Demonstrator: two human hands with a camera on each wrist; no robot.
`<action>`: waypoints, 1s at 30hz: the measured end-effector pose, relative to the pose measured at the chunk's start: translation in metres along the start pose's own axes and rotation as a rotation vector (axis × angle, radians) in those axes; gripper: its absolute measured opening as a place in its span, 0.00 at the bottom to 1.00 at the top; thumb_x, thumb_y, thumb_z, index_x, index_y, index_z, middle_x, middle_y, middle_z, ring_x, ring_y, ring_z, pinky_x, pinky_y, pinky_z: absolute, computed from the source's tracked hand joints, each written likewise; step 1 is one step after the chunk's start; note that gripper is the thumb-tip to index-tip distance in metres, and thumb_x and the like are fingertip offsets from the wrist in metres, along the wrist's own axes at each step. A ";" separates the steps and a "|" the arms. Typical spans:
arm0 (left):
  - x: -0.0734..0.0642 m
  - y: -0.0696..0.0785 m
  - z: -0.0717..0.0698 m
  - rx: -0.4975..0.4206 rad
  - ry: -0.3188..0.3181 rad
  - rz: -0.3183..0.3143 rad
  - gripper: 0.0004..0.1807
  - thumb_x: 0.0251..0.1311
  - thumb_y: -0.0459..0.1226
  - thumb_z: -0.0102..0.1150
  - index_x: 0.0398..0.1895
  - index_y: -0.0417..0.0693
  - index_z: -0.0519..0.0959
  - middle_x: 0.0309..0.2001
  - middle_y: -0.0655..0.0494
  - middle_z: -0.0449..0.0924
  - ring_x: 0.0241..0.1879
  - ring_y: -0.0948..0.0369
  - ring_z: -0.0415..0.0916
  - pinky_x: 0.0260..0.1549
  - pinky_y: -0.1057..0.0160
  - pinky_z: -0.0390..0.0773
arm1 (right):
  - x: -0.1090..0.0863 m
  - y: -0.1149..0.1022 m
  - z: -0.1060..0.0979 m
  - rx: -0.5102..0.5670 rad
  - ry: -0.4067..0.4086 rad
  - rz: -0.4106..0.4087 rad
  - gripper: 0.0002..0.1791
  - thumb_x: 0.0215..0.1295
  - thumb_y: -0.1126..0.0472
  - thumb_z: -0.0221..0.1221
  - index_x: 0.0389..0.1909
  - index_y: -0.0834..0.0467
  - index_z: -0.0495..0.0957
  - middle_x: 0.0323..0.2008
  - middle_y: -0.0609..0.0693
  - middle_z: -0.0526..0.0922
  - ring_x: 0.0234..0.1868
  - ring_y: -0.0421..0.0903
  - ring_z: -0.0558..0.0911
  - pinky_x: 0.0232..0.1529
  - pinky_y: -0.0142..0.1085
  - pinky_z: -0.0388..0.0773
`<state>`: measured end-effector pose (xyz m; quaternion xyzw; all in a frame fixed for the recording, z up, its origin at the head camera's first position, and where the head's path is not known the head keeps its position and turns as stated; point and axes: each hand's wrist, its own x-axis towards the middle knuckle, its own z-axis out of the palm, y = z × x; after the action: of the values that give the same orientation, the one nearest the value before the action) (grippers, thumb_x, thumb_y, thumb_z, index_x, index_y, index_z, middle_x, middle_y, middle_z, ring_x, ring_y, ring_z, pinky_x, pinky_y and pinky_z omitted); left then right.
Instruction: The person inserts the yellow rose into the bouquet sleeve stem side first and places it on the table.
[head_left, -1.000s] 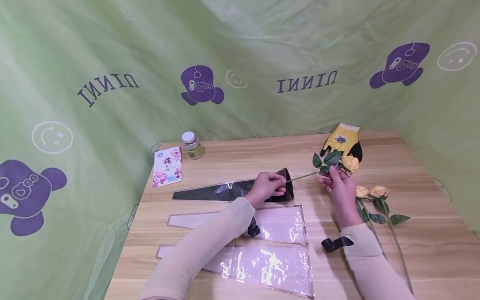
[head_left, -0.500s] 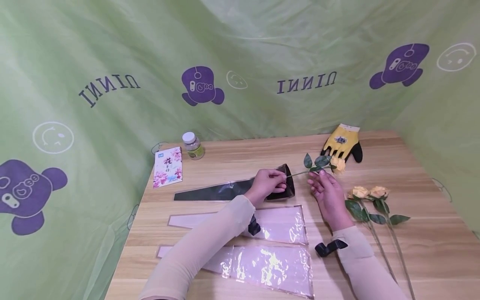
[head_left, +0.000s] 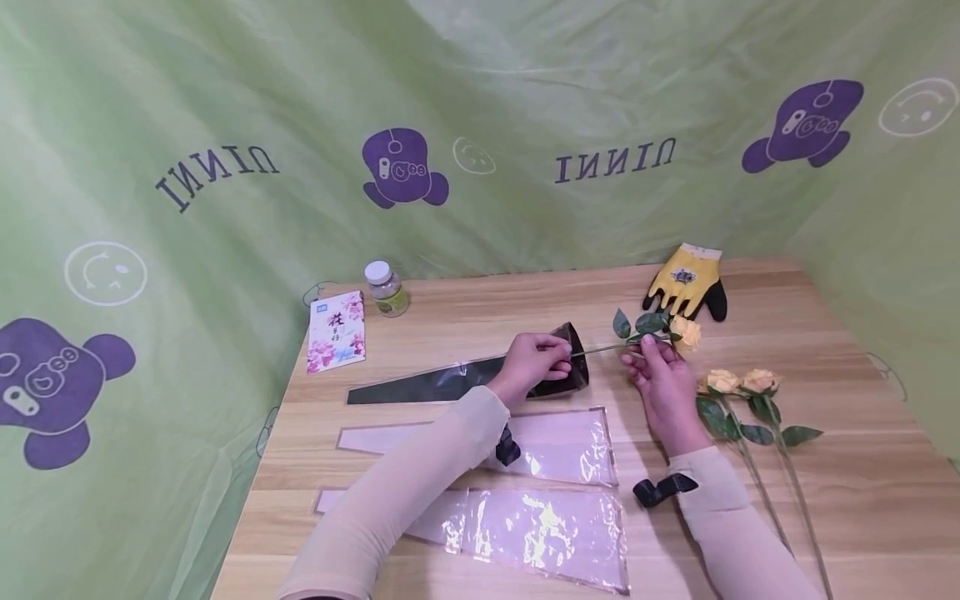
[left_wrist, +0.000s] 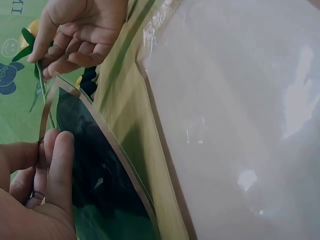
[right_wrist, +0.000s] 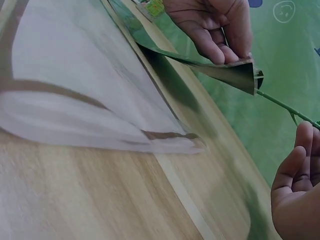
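A black flower sleeve (head_left: 427, 384) lies flat at its narrow left end, and its wide mouth stands open at the right. My left hand (head_left: 531, 363) pinches the rim of that mouth between thumb and fingers. With thumb and fingertips my right hand (head_left: 663, 387) pinches a yellow rose (head_left: 686, 333) by the stem, just below the bloom and beside its leaves. The stem (right_wrist: 282, 105) slants from the right hand into the sleeve's mouth, in the right wrist view. Its lower end is hidden inside the dark sleeve (left_wrist: 102, 172), seen close in the left wrist view.
Two pale pink sleeves (head_left: 570, 442) lie nearer on the wooden table (head_left: 862, 350). Two more roses (head_left: 760, 382) lie at the right. A yellow and black glove (head_left: 686, 279), a white-lidded jar (head_left: 386, 289) and a flowered packet (head_left: 336, 332) sit along the back.
The right hand has moved left with the rose, bringing the bloom closer to the sleeve's mouth, then shifted slightly back right. My left hand keeps its hold on the sleeve's rim.
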<state>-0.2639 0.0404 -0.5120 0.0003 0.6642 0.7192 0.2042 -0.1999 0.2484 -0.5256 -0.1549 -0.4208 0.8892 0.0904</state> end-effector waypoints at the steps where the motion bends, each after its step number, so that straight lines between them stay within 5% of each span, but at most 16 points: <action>1: 0.000 0.000 -0.001 0.004 -0.003 0.000 0.04 0.66 0.26 0.62 0.40 0.35 0.85 0.34 0.46 0.86 0.27 0.57 0.84 0.34 0.60 0.90 | 0.000 -0.001 -0.001 0.003 -0.003 -0.005 0.09 0.71 0.58 0.63 0.42 0.59 0.77 0.39 0.53 0.86 0.34 0.45 0.85 0.37 0.31 0.85; 15: -0.003 0.004 -0.004 0.250 -0.046 0.117 0.05 0.67 0.30 0.64 0.41 0.36 0.86 0.36 0.53 0.86 0.36 0.60 0.83 0.37 0.63 0.89 | 0.000 -0.004 -0.003 -0.103 -0.052 -0.036 0.10 0.72 0.56 0.62 0.35 0.56 0.73 0.37 0.51 0.85 0.29 0.43 0.79 0.33 0.28 0.82; 30: -0.005 0.012 0.002 0.441 -0.046 0.180 0.06 0.66 0.36 0.66 0.40 0.45 0.89 0.35 0.62 0.86 0.34 0.65 0.81 0.33 0.67 0.87 | -0.003 0.013 0.002 -0.178 -0.090 -0.012 0.09 0.73 0.57 0.61 0.41 0.59 0.75 0.39 0.49 0.84 0.31 0.42 0.79 0.34 0.28 0.82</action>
<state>-0.2624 0.0405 -0.4993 0.1204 0.7978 0.5716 0.1494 -0.1981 0.2377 -0.5336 -0.1195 -0.5028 0.8538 0.0624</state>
